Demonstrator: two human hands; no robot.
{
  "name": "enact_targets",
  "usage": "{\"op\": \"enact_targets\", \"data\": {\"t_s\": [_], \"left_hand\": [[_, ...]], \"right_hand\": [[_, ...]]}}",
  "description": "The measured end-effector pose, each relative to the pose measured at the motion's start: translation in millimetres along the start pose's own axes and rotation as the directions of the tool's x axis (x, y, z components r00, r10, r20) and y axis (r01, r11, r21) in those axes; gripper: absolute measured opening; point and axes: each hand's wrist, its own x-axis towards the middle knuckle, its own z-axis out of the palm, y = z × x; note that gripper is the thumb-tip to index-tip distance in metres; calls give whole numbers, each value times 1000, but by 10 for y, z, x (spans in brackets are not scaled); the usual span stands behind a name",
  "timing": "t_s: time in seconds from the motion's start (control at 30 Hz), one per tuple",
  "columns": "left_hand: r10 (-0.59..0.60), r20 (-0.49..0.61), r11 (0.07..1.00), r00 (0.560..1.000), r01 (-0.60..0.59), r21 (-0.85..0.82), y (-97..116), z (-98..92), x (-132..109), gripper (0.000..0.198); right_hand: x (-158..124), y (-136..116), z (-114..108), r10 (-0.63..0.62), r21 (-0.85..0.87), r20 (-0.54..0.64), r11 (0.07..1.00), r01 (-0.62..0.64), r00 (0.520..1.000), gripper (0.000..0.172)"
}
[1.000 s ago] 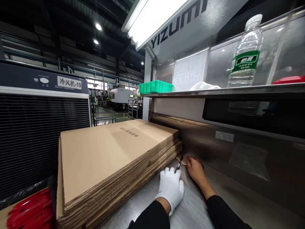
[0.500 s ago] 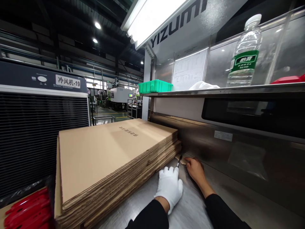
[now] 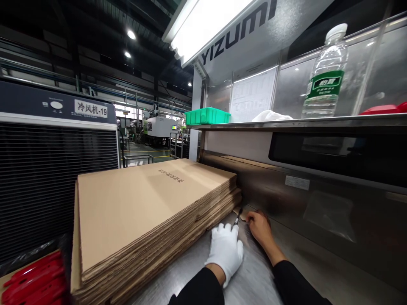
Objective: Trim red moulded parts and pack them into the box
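Note:
My left hand point(image 3: 225, 250), in a white glove, rests low over the metal bench with its fingers curled. A slim pen-like tool point(image 3: 236, 220), dark at the far end and pale nearer me, sticks out from its fingertips. My bare right hand point(image 3: 260, 226) is closed just to the right, its thumb and forefinger at a small torn piece of brown cardboard point(image 3: 243, 215). The dark end of the tool lies over that piece. Left of both hands stands a thick stack of flat cardboard sheets point(image 3: 152, 203) with printing on top.
A metal shelf above holds a green tray point(image 3: 208, 115), a white cloth point(image 3: 271, 115), a water bottle point(image 3: 326, 80) and a red item point(image 3: 381, 109). An air cooler point(image 3: 57, 148) and red plastic parts point(image 3: 34, 279) are at left. A metal panel point(image 3: 270, 190) rises behind my hands.
Both hands keep nearly the same place and grip. The view has shifted very slightly; nothing is visibly taken up or let go.

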Motion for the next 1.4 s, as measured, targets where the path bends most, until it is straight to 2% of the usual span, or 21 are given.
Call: {"op": "enact_targets", "data": {"t_s": [0.23, 0.57, 0.9, 1.1, 1.4], "left_hand": [[6, -1, 1000, 1000, -6, 3, -10, -20, 9, 53], [11, 6, 1000, 1000, -11, 9, -5, -30, 6, 53], [17, -4, 1000, 1000, -17, 6, -9, -5, -12, 51], [21, -16, 1000, 1000, -21, 2, -10, -13, 0, 51], [26, -19, 1000, 999, -26, 2, -12, -10, -10, 50]], "right_hand": [[15, 18, 23, -12, 9, -3, 1000, 12, 1000, 4], [2, 3, -4, -26, 21, 21, 999, 26, 999, 15], [45, 6, 9, -93, 80, 31, 993, 90, 995, 13], [-4, -33, -37, -13, 16, -32, 1000, 14, 999, 3], [-35, -68, -45, -2, -33, 6, 999, 2, 1000, 2]]}}
